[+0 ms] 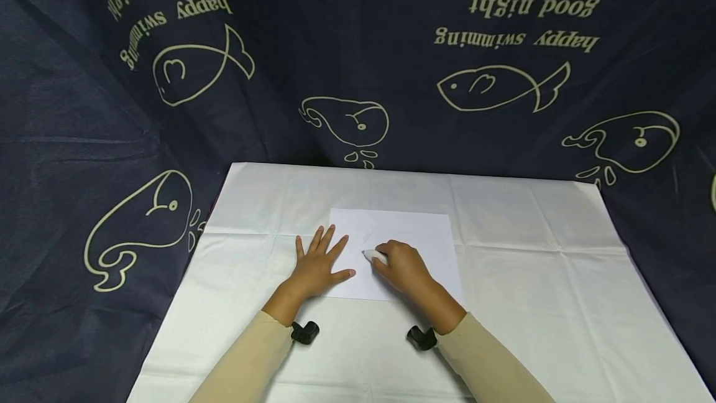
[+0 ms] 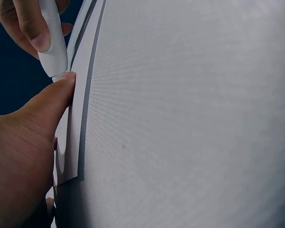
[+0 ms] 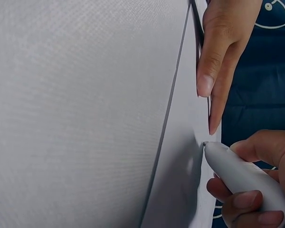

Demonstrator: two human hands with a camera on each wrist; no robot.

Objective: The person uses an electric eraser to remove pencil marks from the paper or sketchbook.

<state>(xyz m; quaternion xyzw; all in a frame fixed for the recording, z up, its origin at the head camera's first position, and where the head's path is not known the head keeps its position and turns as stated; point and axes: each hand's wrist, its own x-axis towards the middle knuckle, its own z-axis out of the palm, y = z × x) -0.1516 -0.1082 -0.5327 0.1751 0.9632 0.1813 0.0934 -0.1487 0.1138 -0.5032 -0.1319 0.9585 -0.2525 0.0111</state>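
A sheet of white paper [image 1: 414, 229] lies on the cloth-covered table, with a few faint marks near its middle. My left hand [image 1: 315, 271] rests spread on the paper's left edge, its thumb pointing right. With curled fingers and thumb, my right hand [image 1: 404, 264] holds a thick white pen [image 3: 244, 173], its rounded body narrowing to a small tip. In the right wrist view the tip meets the paper or hovers just over it; I cannot tell which. The pen [image 2: 52, 42] also shows beyond my left thumb [image 2: 61, 92] in the left wrist view.
A creased white cloth [image 1: 531, 278] covers the table. Behind and at both sides hangs a dark blue curtain [image 1: 279, 30] with fish and whale drawings. Black wrist devices [image 1: 305, 333] sit at both beige sleeves [image 1: 246, 353].
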